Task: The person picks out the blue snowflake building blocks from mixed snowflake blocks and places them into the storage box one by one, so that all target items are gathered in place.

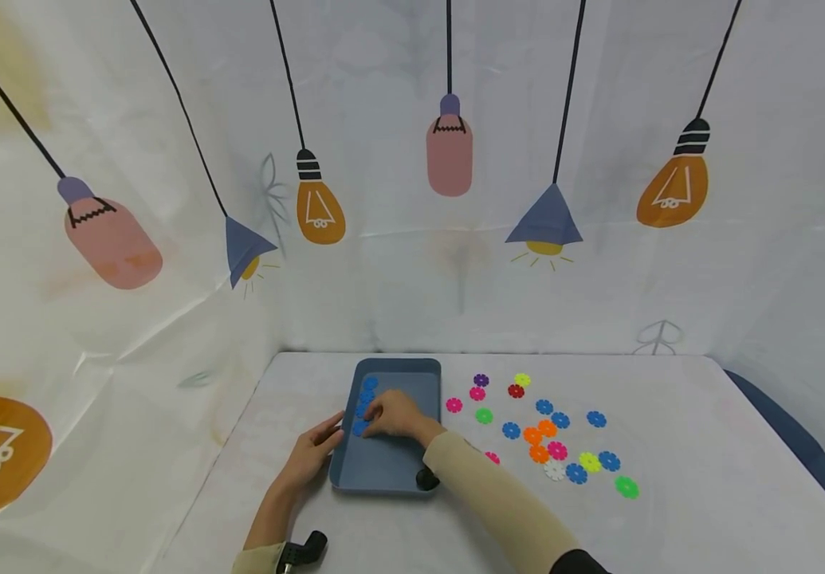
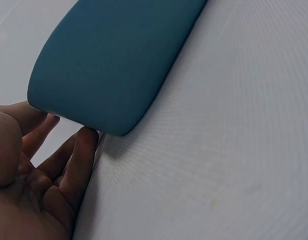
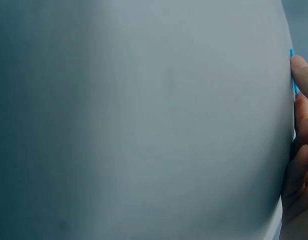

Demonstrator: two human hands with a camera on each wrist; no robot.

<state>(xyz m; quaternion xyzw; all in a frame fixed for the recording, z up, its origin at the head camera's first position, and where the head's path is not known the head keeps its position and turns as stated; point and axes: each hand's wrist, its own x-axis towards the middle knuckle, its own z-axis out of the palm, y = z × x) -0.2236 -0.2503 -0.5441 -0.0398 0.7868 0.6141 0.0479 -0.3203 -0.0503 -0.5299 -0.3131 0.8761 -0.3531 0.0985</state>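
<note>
A grey-blue rectangular tray [image 1: 390,476] lies on the white table. Along its left side several blue flower-shaped discs [image 1: 371,383] form a column. My right hand [image 1: 396,414] is low over the tray beside the lower discs, its fingers bent. In the right wrist view, a thin blue edge of a disc [image 3: 292,53] shows between thumb and fingers, pinched there; most of it is hidden. My left hand [image 1: 306,458] touches the tray's left edge. The left wrist view shows its fingertips [image 2: 86,137] against the tray's outer wall [image 2: 109,65], relaxed rather than wrapped round it.
Right of the tray, flower-shaped discs lie scattered: blue [image 1: 596,418], orange [image 1: 539,454], pink [image 1: 558,450], green [image 1: 626,487], yellow [image 1: 589,461], white [image 1: 555,470], red [image 1: 516,391] and purple [image 1: 481,380]. A lamp-patterned sheet [image 1: 383,279] hangs behind the table.
</note>
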